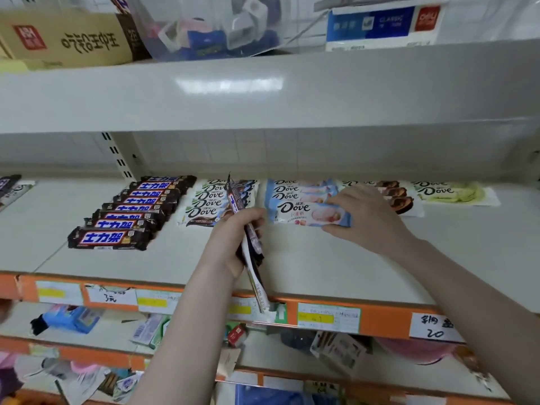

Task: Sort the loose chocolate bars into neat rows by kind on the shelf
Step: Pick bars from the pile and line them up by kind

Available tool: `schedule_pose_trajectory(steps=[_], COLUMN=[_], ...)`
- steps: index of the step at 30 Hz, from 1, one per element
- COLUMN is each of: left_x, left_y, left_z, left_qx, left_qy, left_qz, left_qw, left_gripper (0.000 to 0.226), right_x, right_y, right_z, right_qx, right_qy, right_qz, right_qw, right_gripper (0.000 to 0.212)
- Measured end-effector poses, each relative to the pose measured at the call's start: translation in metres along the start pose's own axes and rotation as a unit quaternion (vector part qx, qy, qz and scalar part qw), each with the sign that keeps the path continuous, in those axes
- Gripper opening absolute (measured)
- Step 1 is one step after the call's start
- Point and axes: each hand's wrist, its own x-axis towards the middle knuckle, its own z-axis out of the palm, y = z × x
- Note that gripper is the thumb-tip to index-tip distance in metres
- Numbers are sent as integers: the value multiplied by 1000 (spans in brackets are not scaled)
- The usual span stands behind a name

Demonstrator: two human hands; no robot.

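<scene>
On the grey shelf (292, 258) lie rows of bars: dark Snickers bars (128, 211) at left, white Dove bars (210, 204), light blue Dove bars (295, 191), brown-pictured Dove bars (394, 197) and green Dove bars (450, 191) at right. My right hand (368, 217) pinches the right end of the front blue Dove bar (309, 214), which lies on the shelf. My left hand (233, 238) grips a bunch of loose bars (248, 241) upright, a Snickers bar among them, in front of the white Dove row.
An upper shelf board (263, 92) hangs low over the rows, carrying a cardboard box (67, 36) and a clear bin (210, 24). An orange price strip (380, 317) edges the shelf front. Lower shelves hold mixed small goods (73, 317). A couple of bars (11, 188) lie far left.
</scene>
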Motion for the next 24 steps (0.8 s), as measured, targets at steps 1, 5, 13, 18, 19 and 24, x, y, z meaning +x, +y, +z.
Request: schedule_pose_trajectory(steps=[1, 5, 13, 18, 19, 24], left_x=[1, 4, 13, 15, 16, 18], left_y=[0, 1, 10, 11, 11, 13], left_z=[-1, -7, -13, -13, -14, -15], left_qx=[3, 10, 28, 23, 22, 22], left_qy=[-3, -7, -5, -12, -14, -31], left_qz=[-1, -9, -24, -42, -44, -49], left_qw=[1000, 1000, 999, 999, 999, 998], left_gripper=[13, 14, 14, 16, 16, 15], right_x=[3, 11, 22, 20, 20, 21], right_y=[1, 4, 12, 14, 14, 16], right_z=[5, 20, 38, 42, 42, 47], right_qx=[2, 19, 4, 15, 18, 11], right_qy=[-6, -38, -69, -65, -65, -71], right_qz=[-9, -3, 47, 74, 82, 81], right_qw=[1000, 999, 997, 995, 994, 994], right_gripper=[37, 39, 37, 36, 36, 35])
